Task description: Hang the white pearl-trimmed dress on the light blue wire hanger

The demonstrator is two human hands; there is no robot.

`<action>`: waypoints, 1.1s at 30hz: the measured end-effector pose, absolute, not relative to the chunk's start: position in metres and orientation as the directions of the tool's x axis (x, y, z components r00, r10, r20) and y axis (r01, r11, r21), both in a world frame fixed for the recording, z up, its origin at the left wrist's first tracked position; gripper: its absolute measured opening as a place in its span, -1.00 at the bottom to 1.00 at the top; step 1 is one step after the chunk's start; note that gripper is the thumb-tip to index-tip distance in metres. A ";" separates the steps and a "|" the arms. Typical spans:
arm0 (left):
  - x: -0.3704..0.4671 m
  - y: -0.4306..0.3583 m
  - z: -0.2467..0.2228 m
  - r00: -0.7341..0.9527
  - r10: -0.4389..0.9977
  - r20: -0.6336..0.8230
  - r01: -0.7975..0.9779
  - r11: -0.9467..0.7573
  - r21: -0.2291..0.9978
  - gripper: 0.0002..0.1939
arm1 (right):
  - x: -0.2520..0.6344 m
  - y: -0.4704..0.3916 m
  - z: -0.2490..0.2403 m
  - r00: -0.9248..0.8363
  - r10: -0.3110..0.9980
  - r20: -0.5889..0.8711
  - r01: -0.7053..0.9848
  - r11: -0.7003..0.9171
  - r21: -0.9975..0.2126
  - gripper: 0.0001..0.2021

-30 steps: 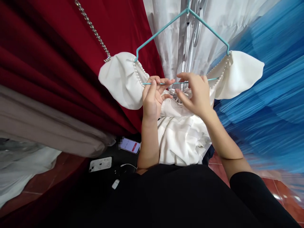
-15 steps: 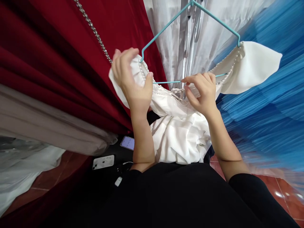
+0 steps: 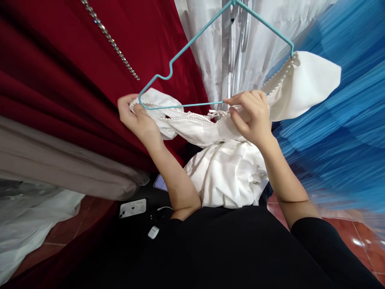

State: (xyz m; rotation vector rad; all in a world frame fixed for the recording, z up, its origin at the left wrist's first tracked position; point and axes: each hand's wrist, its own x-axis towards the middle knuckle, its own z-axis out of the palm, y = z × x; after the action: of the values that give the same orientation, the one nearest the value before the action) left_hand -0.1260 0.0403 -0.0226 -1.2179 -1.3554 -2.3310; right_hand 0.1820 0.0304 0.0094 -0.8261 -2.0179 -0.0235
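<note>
A white dress with pearl-beaded edges lies bunched across my lap, its upper part raised in front of me. My left hand grips the dress's left shoulder, which is off the turquoise hanger and beside its lower left corner. The right sleeve still hangs from the hanger's right notch. My right hand pinches the hanger's bottom bar near its middle, with the beaded neckline just below. Part of the bar is hidden behind the right fingers.
Red fabric with a rhinestone strip hangs at the left, and blue tulle at the right. White curtains stand behind. Two phones, one a white phone, and a small white case lie on a black surface at my left.
My left hand has moved left and down, drawing the dress's left shoulder off the hanger's left notch. The hanger has shifted slightly left; my right hand stays at its bottom bar.
</note>
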 end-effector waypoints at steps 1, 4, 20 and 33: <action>-0.123 0.037 -0.032 -0.630 0.312 0.711 0.477 -0.567 0.672 -0.94 | 0.181 0.030 0.009 -0.348 0.552 0.758 0.553 0.773 -0.309 -0.78; -0.100 0.025 -0.043 -0.430 0.557 0.710 0.381 -0.601 0.703 -0.84 | 0.180 0.031 0.009 -0.351 0.576 0.738 0.551 0.764 -0.334 -0.78; -0.006 0.029 -0.031 -0.376 0.637 0.673 -0.130 -0.755 0.643 -0.74 | 0.229 0.068 0.016 0.036 0.217 0.976 0.619 0.762 -0.192 -0.60; -0.013 0.022 -0.028 -0.371 0.647 0.666 0.174 -0.656 0.735 -0.56 | 0.296 0.101 0.065 0.153 0.506 0.849 0.553 0.668 -0.498 -0.73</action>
State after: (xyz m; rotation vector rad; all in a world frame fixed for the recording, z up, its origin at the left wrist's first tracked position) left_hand -0.0134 0.0219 -0.0277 -1.8862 -1.3423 -2.5780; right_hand 0.2962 0.1007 0.0646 -0.9276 -1.4832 -0.0412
